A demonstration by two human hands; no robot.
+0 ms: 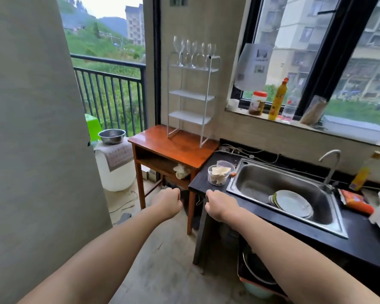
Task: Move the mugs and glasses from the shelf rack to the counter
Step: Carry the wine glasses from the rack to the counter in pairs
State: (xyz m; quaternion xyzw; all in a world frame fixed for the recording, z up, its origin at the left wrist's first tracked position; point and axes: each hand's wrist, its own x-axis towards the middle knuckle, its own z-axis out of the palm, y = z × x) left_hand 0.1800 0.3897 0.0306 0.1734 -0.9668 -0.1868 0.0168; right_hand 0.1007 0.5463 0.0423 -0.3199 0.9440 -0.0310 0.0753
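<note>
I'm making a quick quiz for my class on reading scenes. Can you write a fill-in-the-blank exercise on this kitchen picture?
1. The wine glasses stand on the ____ shelf of the white rack.
2. The rack stands on a ____ table.
3. The plates lie in the ____.
4. Both hands, left hand and right hand, hold ____.

Missing words: top; wooden; sink; nothing

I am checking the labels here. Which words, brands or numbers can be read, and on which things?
None can be read.
Paper sheet on the window: print blurred.
Jar, yellow bottle, clear bottle: labels too small.
Orange packet on the counter: blurred.
</note>
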